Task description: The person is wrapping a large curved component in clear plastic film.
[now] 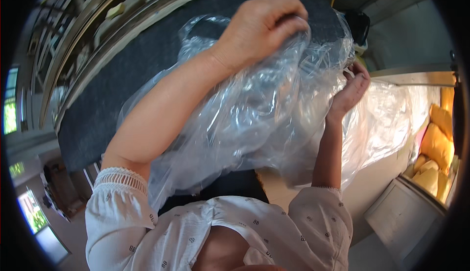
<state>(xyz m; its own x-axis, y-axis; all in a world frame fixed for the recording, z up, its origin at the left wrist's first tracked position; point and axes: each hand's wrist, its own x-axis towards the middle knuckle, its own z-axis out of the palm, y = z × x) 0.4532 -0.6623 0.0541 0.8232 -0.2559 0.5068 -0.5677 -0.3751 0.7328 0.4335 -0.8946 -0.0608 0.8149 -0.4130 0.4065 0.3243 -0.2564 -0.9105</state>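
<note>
A large crumpled sheet of clear plastic film (245,109) spreads across the dark table and down in front of my body. My left hand (267,26) is raised over its far part, thumb and fingers closed in a pinch on a fold of it. At the right, my right hand (350,90) has its fingers curled at the film's gathered edge and appears to grip it; the fingertips are partly hidden by the plastic. More of the film trails off to the right, beyond my right forearm.
Dark cloth covers the table (103,109). Metal rails (73,51) curve along its far left side. A black object (357,26) lies beyond my right hand, near a wooden ledge (416,78). Yellow bags (435,141) are heaped at the far right, above a pale panel (404,217).
</note>
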